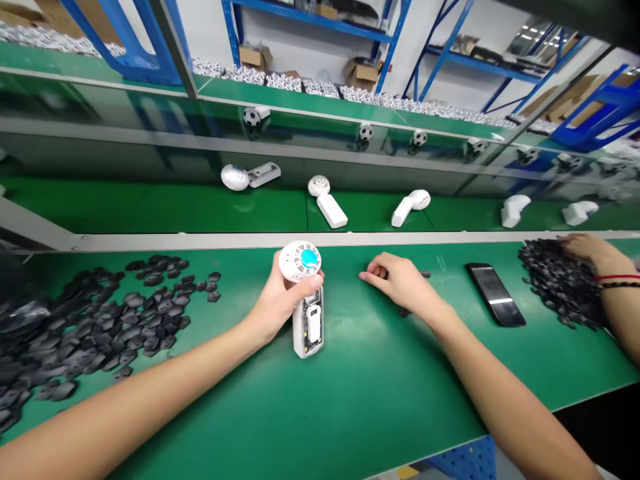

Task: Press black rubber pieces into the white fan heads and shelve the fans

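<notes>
1. Holding a white handheld device (314, 323) head-up over the green worktop (250, 427): left hand (273, 303), in front of the wearer. Grip clamped round the neck, thumb across the front just below the round slotted head. Bright blue disc (309, 259) on the head; inner parts visible in the body. Cannot tell whether the lower end touches down.
2. Right hand (397, 280) to the right of the device, well apart from it, low over the worktop. Fingers curled, thumb and forefinger tips close; cannot tell whether this grip is shut or has anything in it. Small dark pieces (404, 311) show at the edges of the hand, partly hidden.
3. Left of the left forearm: loose spread of black angular pieces (135, 313), some overlapping, a few strays toward the device.
4. Far right: denser black pile (560, 287), a co-worker's hand (583, 247) at its far edge, red and dark bands at the wrist. Black smartphone (496, 295) lies flat between pile and right hand.
5. Beyond the metal rail (250, 241): five white round-headed units (333, 211), spaced along a green strip.
6. Higher up: football-patterned pieces (251, 117) on a green shelf; blue racks (315, 20) behind.
</notes>
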A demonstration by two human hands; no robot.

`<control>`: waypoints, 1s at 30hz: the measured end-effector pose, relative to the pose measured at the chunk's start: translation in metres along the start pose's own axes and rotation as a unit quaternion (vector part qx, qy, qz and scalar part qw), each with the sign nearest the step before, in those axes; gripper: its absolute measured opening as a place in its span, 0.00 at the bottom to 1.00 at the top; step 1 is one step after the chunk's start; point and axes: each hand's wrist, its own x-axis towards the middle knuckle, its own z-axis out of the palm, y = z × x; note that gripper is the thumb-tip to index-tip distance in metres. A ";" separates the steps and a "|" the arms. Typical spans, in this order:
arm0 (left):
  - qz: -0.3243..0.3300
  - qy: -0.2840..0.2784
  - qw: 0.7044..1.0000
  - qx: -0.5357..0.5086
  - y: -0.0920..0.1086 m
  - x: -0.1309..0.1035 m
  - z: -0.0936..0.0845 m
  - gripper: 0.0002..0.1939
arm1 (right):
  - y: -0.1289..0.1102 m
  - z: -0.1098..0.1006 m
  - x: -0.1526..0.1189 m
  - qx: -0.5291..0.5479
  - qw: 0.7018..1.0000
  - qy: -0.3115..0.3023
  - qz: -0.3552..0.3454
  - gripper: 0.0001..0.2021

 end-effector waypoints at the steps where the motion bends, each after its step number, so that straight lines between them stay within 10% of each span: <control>1: 0.010 0.001 1.000 0.001 -0.003 0.003 -0.002 0.33 | -0.001 -0.001 0.000 0.002 1.000 -0.006 0.004 0.12; 6: -0.020 -0.011 0.999 0.034 -0.010 0.005 -0.004 0.26 | -0.007 -0.013 -0.008 -0.030 0.999 0.017 0.010 0.09; 12: -0.042 -0.050 0.990 0.126 -0.001 -0.001 -0.001 0.34 | -0.051 0.003 -0.026 0.376 0.921 -0.065 0.078 0.14; 16: -0.025 -0.085 0.984 0.156 -0.001 -0.001 -0.002 0.33 | -0.076 0.022 -0.029 0.452 0.888 -0.026 0.076 0.14; 30: 0.038 -0.069 0.963 0.256 -0.003 -0.012 0.010 0.40 | -0.079 0.041 -0.036 0.283 0.956 0.064 -0.049 0.10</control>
